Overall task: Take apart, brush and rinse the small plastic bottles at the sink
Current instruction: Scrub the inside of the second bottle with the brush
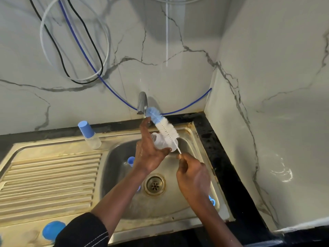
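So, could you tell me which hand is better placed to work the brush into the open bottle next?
Probably the right hand: it pinches the handle of the brush, whose bristles lie outside the bottle. The left hand is occupied holding the bottle above the sink, so it can only steady it.

My one camera rides on my head, facing forward and steeply down over the sink (pixel 115 166), near enough that my forearms (pixel 121 193) enter from the bottom edge. My left hand (pixel 149 155), holding the bottle (pixel 160 142), and my right hand (pixel 192 173), pinching the brush (pixel 166 130), sit mid-frame. The wide lens takes in the tap (pixel 142 103) and marble wall (pixel 178 50) above, and the draining board (pixel 49 175) at lower left.
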